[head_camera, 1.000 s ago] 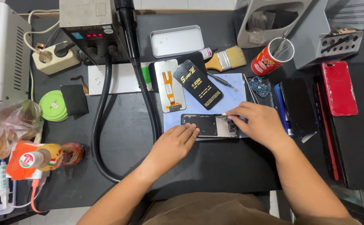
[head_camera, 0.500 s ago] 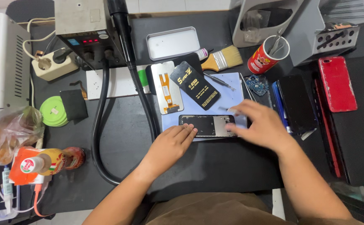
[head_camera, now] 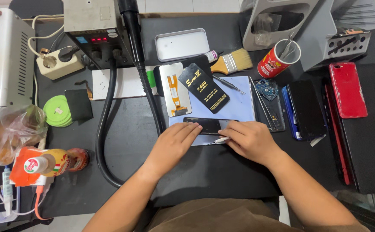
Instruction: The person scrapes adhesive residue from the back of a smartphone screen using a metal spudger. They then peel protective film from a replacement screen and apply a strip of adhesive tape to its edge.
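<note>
While both hands pin the phone [head_camera: 209,125], the right grip [head_camera: 248,139] pinches a white tool [head_camera: 220,140], black hose [head_camera: 146,86] alongside.

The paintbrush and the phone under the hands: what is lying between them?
In the head view, a black packet with yellow lettering lies between the paintbrush and the phone, resting on the pale blue mat.

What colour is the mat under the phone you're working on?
Pale blue; the mat lies under the dark phone on the black bench, clearest in the head view.
</note>
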